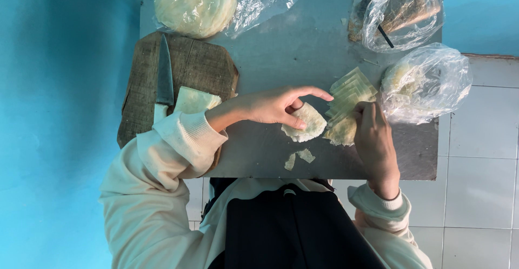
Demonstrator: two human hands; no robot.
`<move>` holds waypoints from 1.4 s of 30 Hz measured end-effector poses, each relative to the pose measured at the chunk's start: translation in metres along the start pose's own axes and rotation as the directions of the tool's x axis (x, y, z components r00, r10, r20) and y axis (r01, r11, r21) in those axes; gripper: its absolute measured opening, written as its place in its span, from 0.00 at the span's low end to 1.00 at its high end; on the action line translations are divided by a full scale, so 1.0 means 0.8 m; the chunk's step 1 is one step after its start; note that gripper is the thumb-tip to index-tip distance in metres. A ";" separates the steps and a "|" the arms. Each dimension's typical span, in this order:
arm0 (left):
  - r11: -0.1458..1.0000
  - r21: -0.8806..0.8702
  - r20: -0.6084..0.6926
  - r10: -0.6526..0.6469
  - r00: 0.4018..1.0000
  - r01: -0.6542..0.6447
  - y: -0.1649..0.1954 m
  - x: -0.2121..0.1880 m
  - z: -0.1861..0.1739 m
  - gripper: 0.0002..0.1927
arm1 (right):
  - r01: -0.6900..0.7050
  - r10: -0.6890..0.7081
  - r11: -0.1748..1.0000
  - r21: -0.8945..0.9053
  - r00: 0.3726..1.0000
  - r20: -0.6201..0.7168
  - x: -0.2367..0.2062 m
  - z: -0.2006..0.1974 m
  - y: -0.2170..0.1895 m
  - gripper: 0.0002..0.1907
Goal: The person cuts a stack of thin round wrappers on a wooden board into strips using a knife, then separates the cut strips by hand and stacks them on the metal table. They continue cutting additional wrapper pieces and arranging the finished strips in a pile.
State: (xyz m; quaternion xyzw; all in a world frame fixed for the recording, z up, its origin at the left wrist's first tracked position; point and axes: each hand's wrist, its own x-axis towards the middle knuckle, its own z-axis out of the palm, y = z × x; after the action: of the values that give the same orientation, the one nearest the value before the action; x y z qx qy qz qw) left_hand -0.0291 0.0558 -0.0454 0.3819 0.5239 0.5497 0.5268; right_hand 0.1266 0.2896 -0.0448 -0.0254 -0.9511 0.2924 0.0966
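Note:
My left hand (275, 105) pinches a pale folded piece of thin dough wrapper (305, 123) against the grey metal table (286, 47). My right hand (374, 139) rests on a fanned stack of cut wrapper wedges (350, 98), fingertips on its near edge. Two small dough scraps (299, 158) lie near the table's front edge. Both arms wear cream sleeves.
A worn wooden cutting board (194, 66) at the left carries a knife (164, 74) and a wrapper piece (194, 100). A bag of round wrappers (194, 1) lies at the back left. Two more plastic bags (400, 12) (427, 82) sit at the right. White floor tiles (481, 166) show beyond.

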 end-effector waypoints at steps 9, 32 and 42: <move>0.993 0.102 -0.038 -0.053 0.998 0.057 0.005 -0.002 0.002 0.37 | -0.075 0.074 0.997 0.008 0.996 0.059 -0.002 -0.014 -0.012 0.05; 0.997 0.070 -0.032 -0.028 0.999 0.030 0.010 -0.003 0.005 0.37 | 0.024 -0.022 0.999 -0.025 0.998 0.054 -0.006 -0.015 -0.004 0.04; 0.993 0.108 -0.043 -0.034 0.998 0.038 0.006 -0.003 0.005 0.37 | 0.015 -0.012 0.998 -0.053 0.999 0.053 -0.011 -0.019 -0.006 0.07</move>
State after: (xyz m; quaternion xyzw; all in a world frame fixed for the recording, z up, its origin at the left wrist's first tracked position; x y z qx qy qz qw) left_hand -0.0255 0.0548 -0.0399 0.3890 0.5705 0.5186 0.5043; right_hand 0.1384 0.2931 -0.0316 -0.0139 -0.9609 0.2666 0.0730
